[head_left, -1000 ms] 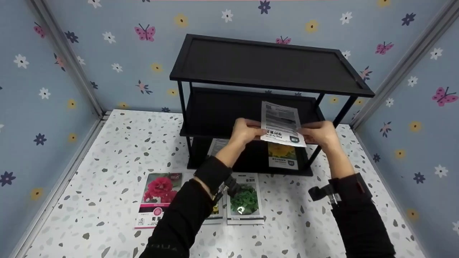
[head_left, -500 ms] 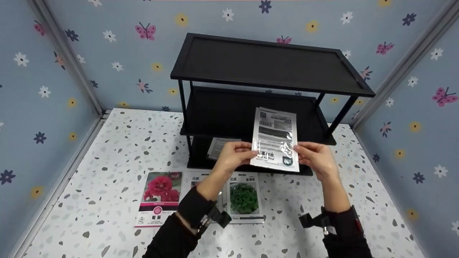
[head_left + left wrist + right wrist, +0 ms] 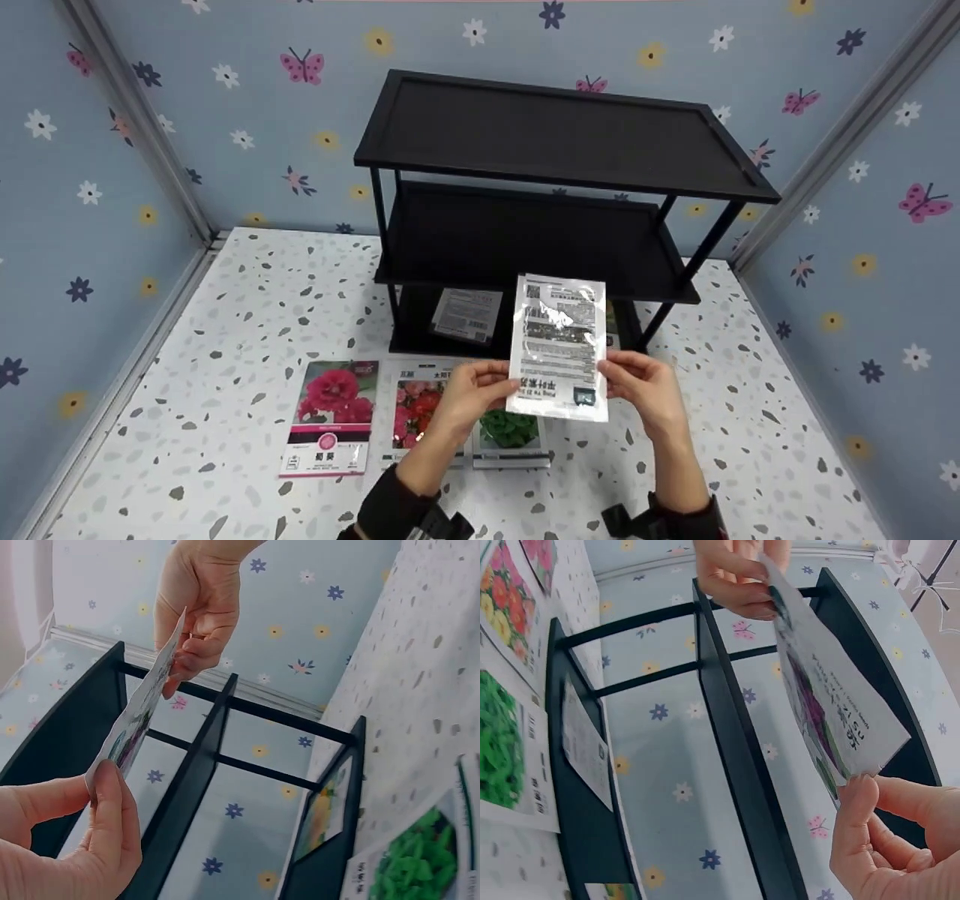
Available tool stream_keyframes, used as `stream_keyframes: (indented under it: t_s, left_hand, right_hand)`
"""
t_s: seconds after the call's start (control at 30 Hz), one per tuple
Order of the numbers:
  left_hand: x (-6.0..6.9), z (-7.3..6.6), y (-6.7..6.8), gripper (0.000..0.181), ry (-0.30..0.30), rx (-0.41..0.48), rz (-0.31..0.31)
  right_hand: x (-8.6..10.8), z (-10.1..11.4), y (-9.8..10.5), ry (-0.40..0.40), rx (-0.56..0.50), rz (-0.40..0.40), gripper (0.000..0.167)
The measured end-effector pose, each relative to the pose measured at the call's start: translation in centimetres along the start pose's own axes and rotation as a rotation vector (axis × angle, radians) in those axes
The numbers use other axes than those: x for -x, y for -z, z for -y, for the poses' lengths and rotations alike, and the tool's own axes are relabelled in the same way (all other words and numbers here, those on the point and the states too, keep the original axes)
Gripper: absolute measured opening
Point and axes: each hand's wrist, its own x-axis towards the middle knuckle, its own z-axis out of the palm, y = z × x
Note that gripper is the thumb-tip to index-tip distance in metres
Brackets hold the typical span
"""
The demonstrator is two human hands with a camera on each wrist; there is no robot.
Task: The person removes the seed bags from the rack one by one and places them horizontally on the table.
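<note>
The packet (image 3: 559, 337) is flat and glossy, its white back facing up with small print upside down, a dark band across the middle and a dark green logo near one corner; the right wrist view shows purple and green on its front. It is held up in front of the rack (image 3: 525, 240), partly covering the leaf packet (image 3: 510, 430) in the head view. The left hand (image 3: 469, 394) pinches one side edge, the right hand (image 3: 646, 391) the other, thumbs on the printed back.

Bottom shelf: two packets, a grey one (image 3: 466, 313) and a yellow-flower one (image 3: 321, 814). White surface (image 3: 214, 319): three showing, red-flower (image 3: 334, 401), mixed-flower (image 3: 415, 405) and leaf; whether more lie underneath is hard to tell
</note>
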Motion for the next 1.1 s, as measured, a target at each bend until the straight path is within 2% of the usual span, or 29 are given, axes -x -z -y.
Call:
stream_keyframes:
  t_s: [0.13,0.2,0.23,0.43,0.47,0.53,0.63,0.67,0.73,0.9,0.97,1.1]
  left_hand:
    - [0.7,1.5,0.8,0.026,0.018,-0.008,-0.027]
    - [1.0,2.2,1.1,0.025,0.027,-0.009,-0.043]
    - [1.1,2.6,1.2,0.025,0.038,-0.009,-0.055]
    - [1.9,4.9,1.8,0.030,0.065,-0.043,-0.111]
    - [2.0,5.2,1.9,0.031,0.061,-0.050,-0.118]
    - [2.1,5.8,2.1,0.031,0.055,-0.069,-0.135]
    - [2.4,6.8,2.6,0.031,0.049,-0.086,-0.154]
    - [2.4,7.1,2.8,0.031,0.045,-0.097,-0.158]
    - [2.5,7.6,3.1,0.032,0.040,-0.115,-0.168]
    - [2.4,8.5,3.5,0.031,0.024,-0.161,-0.209]
    - [2.5,8.8,3.6,0.030,0.010,-0.178,-0.232]
    - [2.6,9.1,3.5,0.030,-0.030,-0.212,-0.277]
  right_hand:
    - [0.7,-1.2,-0.6,0.017,0.004,0.028,0.025]
    - [0.7,-2.6,-0.7,0.046,-0.001,0.042,0.026]
    - [-0.4,-5.1,-0.2,0.081,-0.035,0.077,0.026]
    - [-3.2,-14.4,1.0,0.147,-0.087,0.121,0.024]
    - [-2.7,-14.4,0.6,0.128,-0.058,0.086,0.025]
    - [-3.2,-16.8,0.5,0.103,-0.039,0.064,0.026]
    - [-3.5,-18.9,0.1,0.063,-0.003,0.038,0.030]
    - [-3.2,-18.8,-0.1,0.048,0.012,0.035,0.033]
    - [-1.8,-16.3,-0.9,0.078,-0.015,0.074,0.028]
    - [-0.3,-14.8,-1.9,0.084,-0.067,0.130,0.023]
    - [-0.6,-16.0,-2.0,0.016,-0.025,0.105,0.028]
    - [0.8,-13.5,-3.3,-0.016,0.010,0.074,0.032]
